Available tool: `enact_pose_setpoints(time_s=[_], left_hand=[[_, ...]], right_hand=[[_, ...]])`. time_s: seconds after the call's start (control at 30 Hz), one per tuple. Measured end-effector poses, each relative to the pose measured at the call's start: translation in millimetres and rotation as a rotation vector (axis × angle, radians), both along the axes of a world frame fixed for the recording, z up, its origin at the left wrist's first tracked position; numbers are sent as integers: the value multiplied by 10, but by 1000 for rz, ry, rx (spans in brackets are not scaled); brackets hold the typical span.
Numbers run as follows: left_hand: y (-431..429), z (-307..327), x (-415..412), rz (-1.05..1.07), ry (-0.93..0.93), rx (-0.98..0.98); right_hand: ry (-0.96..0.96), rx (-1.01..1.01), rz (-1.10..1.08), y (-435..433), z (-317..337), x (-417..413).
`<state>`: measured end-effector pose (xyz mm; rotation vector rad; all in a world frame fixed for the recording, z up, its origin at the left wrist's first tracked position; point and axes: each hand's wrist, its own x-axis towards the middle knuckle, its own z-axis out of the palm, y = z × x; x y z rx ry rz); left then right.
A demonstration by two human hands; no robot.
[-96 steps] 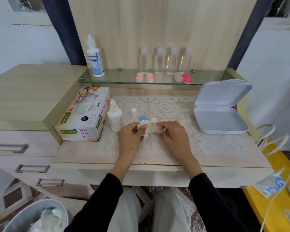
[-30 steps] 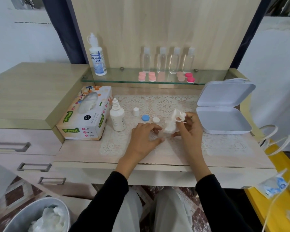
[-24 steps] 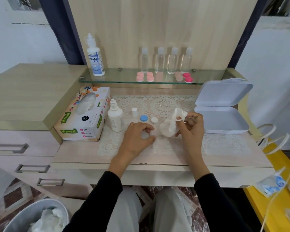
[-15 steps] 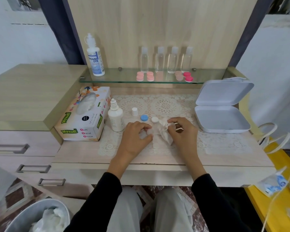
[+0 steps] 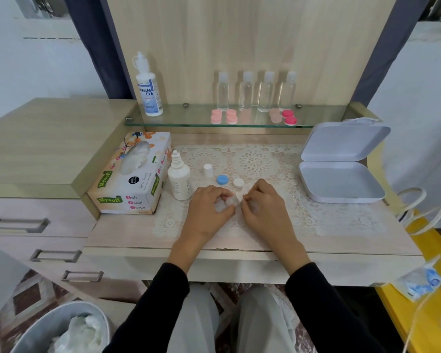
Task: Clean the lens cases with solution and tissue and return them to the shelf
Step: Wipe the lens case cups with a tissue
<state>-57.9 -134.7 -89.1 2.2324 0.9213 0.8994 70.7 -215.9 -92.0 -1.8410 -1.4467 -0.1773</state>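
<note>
Lens case (image 5: pixel 230 201) and tissue (image 5: pixel 240 195) sit pinched between both hands over the lace mat (image 5: pixel 316 215): left hand (image 5: pixel 209 208) curled around them, right hand (image 5: pixel 264 207) gripping the tissue. Blue cap (image 5: pixel 222 179) and white cap (image 5: pixel 238 183) lie just behind.

We're at pale wood counter (image 5: pixel 127 233), drawers (image 5: pixel 36 225) left, wood back panel (image 5: pixel 252 42), white walls (image 5: pixel 36 67), patterned floor (image 5: pixel 23 301).

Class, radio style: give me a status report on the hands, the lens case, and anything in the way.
Left hand and right hand pinch tissue together. Case hidden under fingers. Blue cap and white cap off, just beyond. Nothing blocking.
</note>
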Motion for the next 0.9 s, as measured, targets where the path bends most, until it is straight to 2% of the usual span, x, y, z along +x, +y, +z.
enact_pose_setpoints(time_s=[0.23,0.37,0.6,0.9], left_hand=[[6,-17,2,6,2,10],[1,-10,0,11,5,13],[2,-2,2,11,8,-2],[4,-11,-1,10,1,-4]], right_hand=[[-71,-138,-82,82,106,-68],[-6,-193,-44,115,145,-7],[239,-166,14,160,95,126],[717,115,-31,30,51,178]])
